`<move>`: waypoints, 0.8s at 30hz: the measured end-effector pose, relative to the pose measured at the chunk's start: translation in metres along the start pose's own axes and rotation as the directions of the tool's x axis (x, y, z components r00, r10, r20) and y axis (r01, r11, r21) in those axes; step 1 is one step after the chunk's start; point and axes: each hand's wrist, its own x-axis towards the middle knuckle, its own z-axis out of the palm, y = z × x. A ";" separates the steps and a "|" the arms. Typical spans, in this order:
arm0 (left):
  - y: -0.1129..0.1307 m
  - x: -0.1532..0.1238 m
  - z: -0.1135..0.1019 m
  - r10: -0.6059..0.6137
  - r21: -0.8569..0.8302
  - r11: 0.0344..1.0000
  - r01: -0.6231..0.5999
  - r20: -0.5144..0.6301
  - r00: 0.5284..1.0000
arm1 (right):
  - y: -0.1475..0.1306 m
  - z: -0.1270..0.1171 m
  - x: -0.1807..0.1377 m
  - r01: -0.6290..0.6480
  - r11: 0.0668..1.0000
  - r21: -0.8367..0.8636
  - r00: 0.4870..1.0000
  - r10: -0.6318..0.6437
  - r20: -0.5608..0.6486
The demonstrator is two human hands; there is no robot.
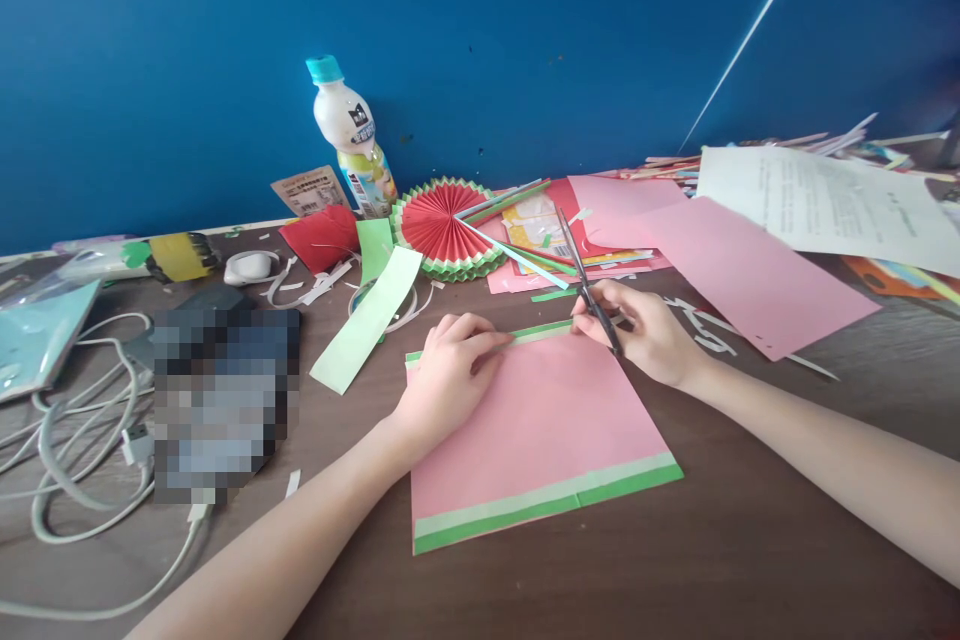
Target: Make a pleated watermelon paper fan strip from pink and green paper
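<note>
A pink sheet of paper lies flat on the table, with dark and pale green strips along its near and far edges. My left hand rests on its far left part, fingers stretched toward the green far edge and pressing on the paper. In my right hand is a pair of scissors, held at the sheet's far right corner with the blades pointing away from me. Just beyond, a red pleated paper rosette with a green rim stands among thin coloured strips.
A light green paper strip lies left of the sheet. Further left are a phone, its white cable and an earphone case. A bottle stands by the blue wall. Pink paper and a printed sheet lie right.
</note>
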 end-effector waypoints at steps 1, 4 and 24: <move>0.000 0.000 0.000 -0.003 -0.002 1.000 0.003 0.001 1.000 | 0.000 0.000 0.000 0.001 1.000 -0.002 1.000 -0.001 0.001; 0.001 0.001 -0.001 -0.006 -0.016 1.000 0.006 -0.008 1.000 | 0.000 0.000 0.000 0.004 1.000 -0.005 1.000 -0.004 -0.004; 0.000 -0.002 0.000 0.056 0.040 0.998 -0.053 -0.090 0.994 | 0.001 0.000 0.002 -0.005 1.000 -0.003 1.000 0.005 0.008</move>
